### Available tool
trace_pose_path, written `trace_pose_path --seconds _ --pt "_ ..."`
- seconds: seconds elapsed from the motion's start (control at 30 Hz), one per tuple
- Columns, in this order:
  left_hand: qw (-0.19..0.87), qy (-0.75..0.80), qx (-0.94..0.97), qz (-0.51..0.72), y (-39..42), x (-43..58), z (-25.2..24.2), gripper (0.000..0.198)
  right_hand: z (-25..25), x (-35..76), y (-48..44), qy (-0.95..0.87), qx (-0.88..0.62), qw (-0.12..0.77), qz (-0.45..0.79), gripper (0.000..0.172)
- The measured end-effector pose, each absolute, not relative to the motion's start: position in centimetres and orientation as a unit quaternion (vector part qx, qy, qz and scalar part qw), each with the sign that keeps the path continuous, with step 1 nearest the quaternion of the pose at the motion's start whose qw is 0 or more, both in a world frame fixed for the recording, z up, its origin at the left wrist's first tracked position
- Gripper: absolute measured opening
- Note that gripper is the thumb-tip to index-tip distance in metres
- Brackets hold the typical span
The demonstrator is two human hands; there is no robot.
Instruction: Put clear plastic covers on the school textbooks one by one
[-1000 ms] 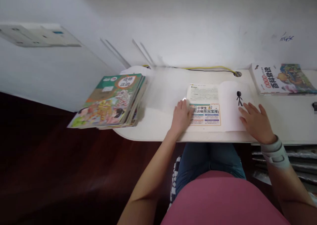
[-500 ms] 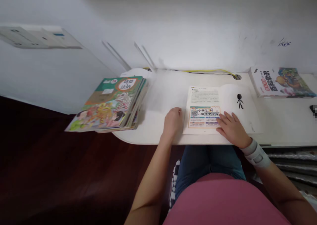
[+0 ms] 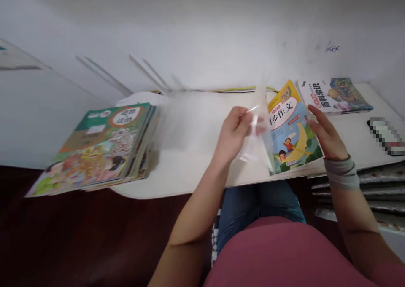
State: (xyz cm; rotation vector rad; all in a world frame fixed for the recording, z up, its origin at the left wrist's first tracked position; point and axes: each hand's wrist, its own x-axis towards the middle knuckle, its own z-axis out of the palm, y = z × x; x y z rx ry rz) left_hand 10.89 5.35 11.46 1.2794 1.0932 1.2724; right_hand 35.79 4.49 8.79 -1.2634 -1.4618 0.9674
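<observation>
Pinching the clear film (image 3: 248, 155) in the left hand (image 3: 230, 131), with fingers (image 3: 238, 111) nearly closed; holding the right hand (image 3: 330, 136) loosely open, not clearly touching the book (image 3: 287, 131) between both over the worktop (image 3: 190, 164); ideally smoothing gently, avoiding creases.

Lt was soft & dim-ish, pic a bit blurry.
Floor (image 3: 79, 240) was v. dark; clear film (image 3: 248, 154) caught glare; bk stack (image 3: 95, 150) looked smeared; phone (image 3: 386, 136) was pixelated; wide-angle stretch showed nr edges.
</observation>
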Motion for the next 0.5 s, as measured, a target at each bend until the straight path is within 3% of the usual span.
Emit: trace_pose_path --seconds 0.17,0.27,0.4,0.5 --pt "0.313 0.651 0.509 0.468 3.0 3.0 6.1 0.011 2.9 40.5 5.4 -0.55 -0.547 0.415 0.475 0.063" --pt "0.195 0.758 0.527 0.331 1.8 -0.2 3.6 0.025 0.3 41.0 5.7 -0.553 -0.548 0.414 0.472 0.061" --pt "0.074 0.813 0.553 0.165 1.4 -1.0 2.8 0.039 -0.8 40.6 6.2 -0.6 -0.557 0.398 0.415 0.064" --pt "-0.017 0.759 0.616 0.209 1.8 0.9 3.3 0.049 -1.1 40.7 6.3 -0.65 -0.587 0.375 0.304 0.064"
